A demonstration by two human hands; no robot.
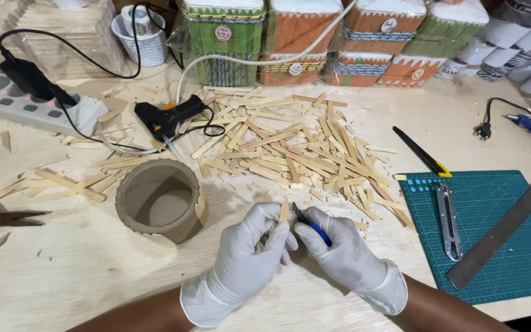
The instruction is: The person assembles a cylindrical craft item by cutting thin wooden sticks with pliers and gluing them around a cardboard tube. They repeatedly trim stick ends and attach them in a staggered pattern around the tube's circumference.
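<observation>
Gloved left hand [250,246] pinches wooden stick [284,212]; right hand [339,249] grips blue-handled cutter [311,226].

Bare tabletop [93,276] lies open in front of the cardboard ring [161,200]. A heap of wooden sticks [296,147] blocks the middle, the glue gun [170,117] and power strip [38,101] the far left, pliers [1,216] the left edge, the cutting mat [511,270] the right.

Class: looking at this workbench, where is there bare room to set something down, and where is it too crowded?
Bare wood lies below the cardboard ring, between the pliers and the left hand. The green cutting mat has room beside its steel ruler. The stick pile is crowded.
</observation>
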